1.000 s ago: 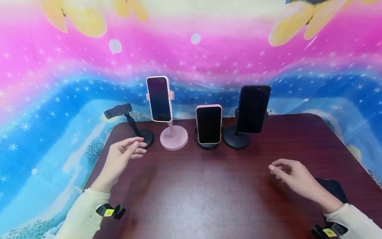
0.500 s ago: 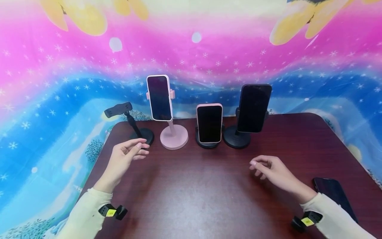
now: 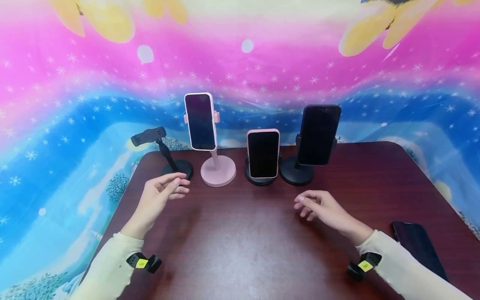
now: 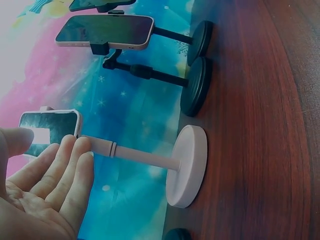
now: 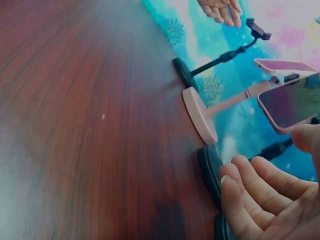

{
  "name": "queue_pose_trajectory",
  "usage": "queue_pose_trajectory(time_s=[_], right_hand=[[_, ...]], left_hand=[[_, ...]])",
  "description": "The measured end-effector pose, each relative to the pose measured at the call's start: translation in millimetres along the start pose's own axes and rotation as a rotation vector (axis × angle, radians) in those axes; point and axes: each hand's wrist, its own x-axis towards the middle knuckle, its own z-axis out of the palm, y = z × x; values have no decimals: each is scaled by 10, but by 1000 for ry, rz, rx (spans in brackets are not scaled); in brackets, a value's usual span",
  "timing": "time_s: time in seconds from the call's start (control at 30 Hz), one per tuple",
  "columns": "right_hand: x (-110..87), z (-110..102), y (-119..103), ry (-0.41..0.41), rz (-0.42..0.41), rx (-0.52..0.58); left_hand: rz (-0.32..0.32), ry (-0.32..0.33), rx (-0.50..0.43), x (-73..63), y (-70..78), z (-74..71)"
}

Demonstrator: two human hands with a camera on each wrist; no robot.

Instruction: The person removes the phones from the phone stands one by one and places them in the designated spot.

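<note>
My left hand (image 3: 159, 196) hovers in front of a black phone stand (image 3: 168, 156) whose clamp holds no phone; its fingers are loosely bent around nothing. To the right of that stand, a pink stand (image 3: 219, 171) carries a white-cased phone (image 3: 201, 121). A pink-edged phone (image 3: 263, 153) sits upright in a low-set black stand (image 3: 258, 180). Beside it, a black phone (image 3: 320, 134) is clamped on another black stand (image 3: 297, 171). My right hand (image 3: 326, 208) is in front of that stand, fingers relaxed and holding nothing. In the right wrist view, both hands appear without anything in them.
A dark phone (image 3: 420, 248) lies flat on the reddish-brown table (image 3: 240, 241) at the right, partly behind the right sleeve (image 3: 408, 262). The stands form a row along the table's far edge, in front of a colourful cloth backdrop (image 3: 240, 71).
My right hand has moved left from beside the flat-lying phone to in front of the rightmost stand, uncovering more of that phone. My left hand has shifted only slightly right.
</note>
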Motion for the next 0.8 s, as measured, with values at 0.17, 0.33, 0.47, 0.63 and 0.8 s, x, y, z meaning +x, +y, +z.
queue_pose_trajectory(time_s=[0.17, 0.33, 0.47, 0.63, 0.8], right_hand=[[69, 91, -64, -30, -13, 26], [139, 189, -118, -60, -24, 54], [209, 284, -161, -87, -47, 75], [294, 402, -239, -96, -65, 83], [396, 523, -306, -108, -79, 78]], left_hand=[[-14, 4, -8, 23, -1, -4], [-47, 2, -24, 50, -1, -15], [-66, 0, -38, 79, -7, -18], [-70, -4, -35, 112, -2, -11], [-78, -5, -45, 148, 13, -1]])
